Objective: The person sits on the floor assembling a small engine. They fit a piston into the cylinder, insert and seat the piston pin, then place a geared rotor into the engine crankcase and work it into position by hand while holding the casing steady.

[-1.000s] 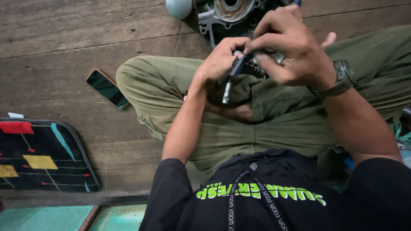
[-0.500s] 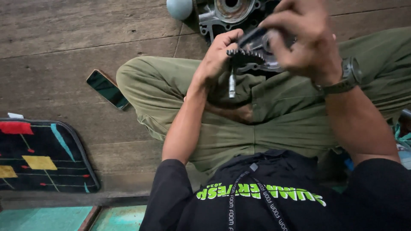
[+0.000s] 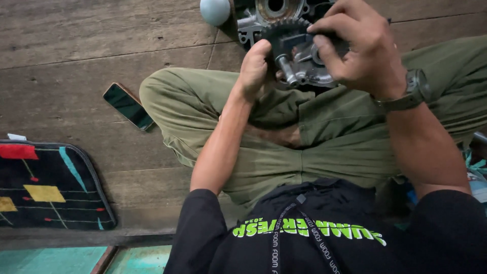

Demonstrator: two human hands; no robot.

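Since the left hand (image 3: 256, 66) only pinches the dark toothed gear (image 3: 285, 36) at its rim while the right hand (image 3: 362, 48) has fingers clamped over the grey metal housing (image 3: 309, 68) held above the lap, the gear or its shaft could slip and drop onto the plank floor (image 3: 76, 45). No packages or signs visible; only a black phone (image 3: 128, 106) beside the left knee and a dark mat (image 3: 48, 185) with red, yellow and teal shapes at far left.

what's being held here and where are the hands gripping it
A dark toothed gear on a metal shaft. The right hand grips its right side from above; the left hand holds its left edge.
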